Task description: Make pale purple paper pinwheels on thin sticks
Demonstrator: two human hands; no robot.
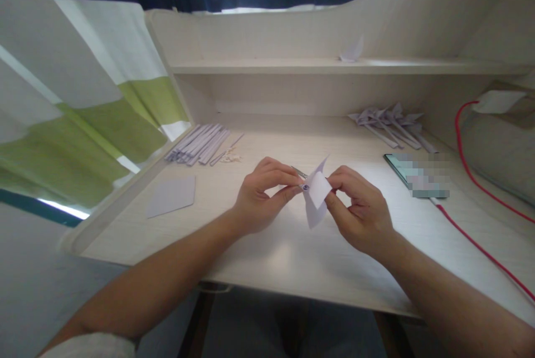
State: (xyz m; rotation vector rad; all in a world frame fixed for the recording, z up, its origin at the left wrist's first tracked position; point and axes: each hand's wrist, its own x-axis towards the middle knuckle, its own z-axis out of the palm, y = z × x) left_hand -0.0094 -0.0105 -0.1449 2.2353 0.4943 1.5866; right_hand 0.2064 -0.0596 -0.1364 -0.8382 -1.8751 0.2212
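Observation:
A small folded white paper piece (316,193) is held just above the pale desk (276,252) between both hands. My left hand (261,193) pinches its left edge with thumb and fingers closed; a thin stick (298,171) pokes out behind the fingertips. My right hand (361,207) grips the paper's right side, fingers curled.
A row of rolled paper sticks (198,143) lies at the back left, with small crumbs (231,156) beside it. A flat paper sheet (172,195) lies at left. Finished paper pinwheels (390,122) are piled back right. A phone (412,174) with a red cable (480,243) lies at right.

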